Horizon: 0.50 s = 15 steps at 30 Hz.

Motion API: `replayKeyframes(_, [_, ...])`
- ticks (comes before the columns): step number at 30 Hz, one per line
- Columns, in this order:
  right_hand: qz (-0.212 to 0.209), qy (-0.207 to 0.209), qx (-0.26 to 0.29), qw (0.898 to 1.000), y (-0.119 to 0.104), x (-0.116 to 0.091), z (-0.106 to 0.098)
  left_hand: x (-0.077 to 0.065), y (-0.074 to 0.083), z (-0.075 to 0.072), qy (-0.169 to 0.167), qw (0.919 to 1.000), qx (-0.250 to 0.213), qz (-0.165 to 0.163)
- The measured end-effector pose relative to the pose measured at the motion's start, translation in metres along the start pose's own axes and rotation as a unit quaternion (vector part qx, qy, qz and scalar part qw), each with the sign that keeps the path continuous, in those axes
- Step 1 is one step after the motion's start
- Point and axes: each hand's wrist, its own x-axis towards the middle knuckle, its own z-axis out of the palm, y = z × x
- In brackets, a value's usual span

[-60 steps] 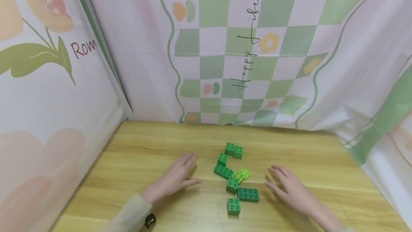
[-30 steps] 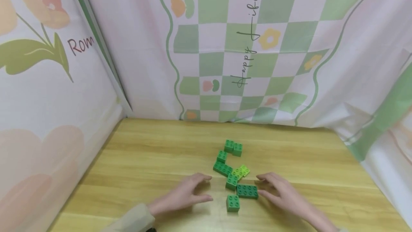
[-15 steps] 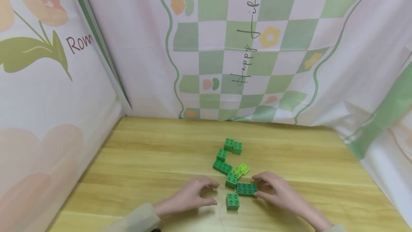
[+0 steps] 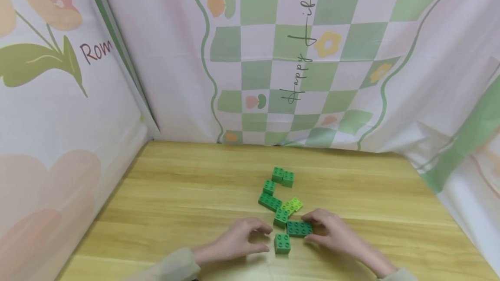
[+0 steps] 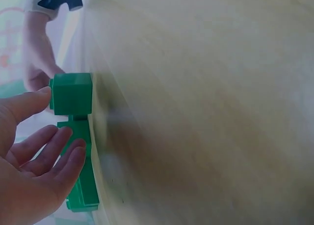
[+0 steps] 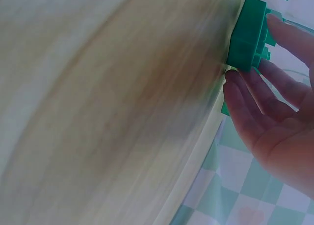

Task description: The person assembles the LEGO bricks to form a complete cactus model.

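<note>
My left hand hovers at the left of a green two-by-two brick, thumb and fingers apart with nothing between them. In the left wrist view that brick appears just beyond the thumb. My right hand straddles the right end of a dark green two-by-four brick, thumb at its near edge and fingertips at its far edge. From the right wrist, the fingers lie loosely bent beside the brick's end. Behind it are another green two-by-two brick and a lime green piece.
Farther back on the wooden table lie a green two-by-four brick, a small green brick and a pair of green bricks. A checked curtain hangs along the back edge, with a printed cloth at the left.
Both hands have come inward, the left from farther back and left to beside the near brick, the right leftward to around the dark green brick's end. The bricks keep their arrangement.
</note>
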Motion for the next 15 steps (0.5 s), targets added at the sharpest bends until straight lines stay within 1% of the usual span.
replayKeyframes(7, [0.002,-0.009,-0.016,1.000,-0.0021,0.0037,0.0019,0.0050,0.0018,0.0059,0.000,0.9998,0.018,0.000])
replayKeyframes(11, [-0.004,-0.010,-0.020,1.000,-0.0017,0.0049,0.0040,0.0076,0.0015,0.0079,-0.006,0.9998,0.018,0.005])
replayKeyframes(15, [-0.004,-0.012,-0.026,1.000,-0.0013,0.0058,0.0053,0.0099,0.0016,0.0092,-0.015,0.9998,0.016,0.002])
